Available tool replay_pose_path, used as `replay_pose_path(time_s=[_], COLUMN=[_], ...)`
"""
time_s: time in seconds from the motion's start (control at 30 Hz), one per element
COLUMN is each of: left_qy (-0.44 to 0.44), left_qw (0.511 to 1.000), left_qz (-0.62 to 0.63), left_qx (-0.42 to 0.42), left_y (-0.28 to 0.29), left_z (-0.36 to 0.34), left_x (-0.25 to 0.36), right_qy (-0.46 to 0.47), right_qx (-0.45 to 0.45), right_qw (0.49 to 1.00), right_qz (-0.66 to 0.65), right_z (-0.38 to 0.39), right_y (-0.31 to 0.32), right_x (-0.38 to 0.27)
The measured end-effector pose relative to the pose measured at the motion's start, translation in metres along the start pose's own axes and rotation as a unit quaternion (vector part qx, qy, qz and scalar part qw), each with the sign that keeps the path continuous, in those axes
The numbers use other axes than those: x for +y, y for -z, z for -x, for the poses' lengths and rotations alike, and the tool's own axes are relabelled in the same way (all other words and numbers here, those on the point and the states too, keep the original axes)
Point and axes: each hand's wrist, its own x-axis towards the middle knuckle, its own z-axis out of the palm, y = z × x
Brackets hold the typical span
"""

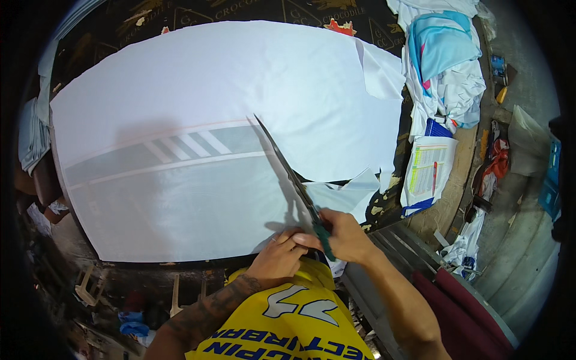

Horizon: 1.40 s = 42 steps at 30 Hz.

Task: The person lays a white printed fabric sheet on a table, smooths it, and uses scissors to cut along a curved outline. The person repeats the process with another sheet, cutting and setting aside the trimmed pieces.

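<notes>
In my right hand (343, 235) is a large pair of scissors (291, 176) with dark blades and a green handle. Its blades appear closed together and lie over the white fabric (198, 72), tip toward the far side. The fabric is a wide sheet with a grey lower panel and slanted white stripes. My left hand (278, 258) rests at the near edge of the sheet, fingers curled in beside the scissors handle. What those fingers hold, if anything, is hidden. Right of the blades, a cut fabric corner (351, 191) is folded over.
Dark printed covering (198, 12) shows around the sheet. White and light-blue cloth (444, 54) is heaped at the far right, above a printed paper sheet (427, 171) with a red pen. Stacked cloth (35, 135) lies at the left. Maroon fabric (459, 312) hangs at the lower right.
</notes>
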Motion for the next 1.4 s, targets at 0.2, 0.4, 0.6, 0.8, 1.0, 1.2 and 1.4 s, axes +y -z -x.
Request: replay_pose_path(time_s=[0.2, 0.4, 0.6, 0.8, 1.0, 1.2, 1.4], left_qy=[0.009, 0.049, 0.097, 0.11, 0.121, 0.105, 0.086], left_qw=[1.0, 0.956, 0.852, 0.841, 0.843, 0.842, 0.848], left_qz=[-0.001, -0.155, -0.364, -0.395, -0.396, -0.389, -0.381], left_qx=[0.011, 0.246, 0.363, 0.353, 0.343, 0.358, 0.358], left_y=[0.001, 0.06, 0.091, 0.077, 0.081, 0.082, 0.084], left_z=[-0.003, -0.048, -0.072, -0.07, -0.072, -0.071, -0.069], left_x=[0.011, 0.013, -0.018, -0.023, -0.021, -0.021, -0.023], right_qy=[-0.072, -0.058, 0.113, 0.186, 0.169, 0.109, 0.099], right_qx=[-0.065, -0.188, -0.228, -0.263, -0.26, -0.248, -0.236], right_qw=[0.988, 0.98, 0.891, 0.851, 0.845, 0.851, 0.841], right_qz=[-0.124, -0.029, 0.376, 0.414, 0.435, 0.45, 0.477], right_z=[-0.013, -0.002, -0.079, -0.15, -0.146, -0.137, -0.138], right_y=[-0.005, 0.098, 0.198, 0.2, 0.195, 0.175, 0.143], right_x=[0.002, -0.014, -0.085, -0.127, -0.138, -0.153, -0.182])
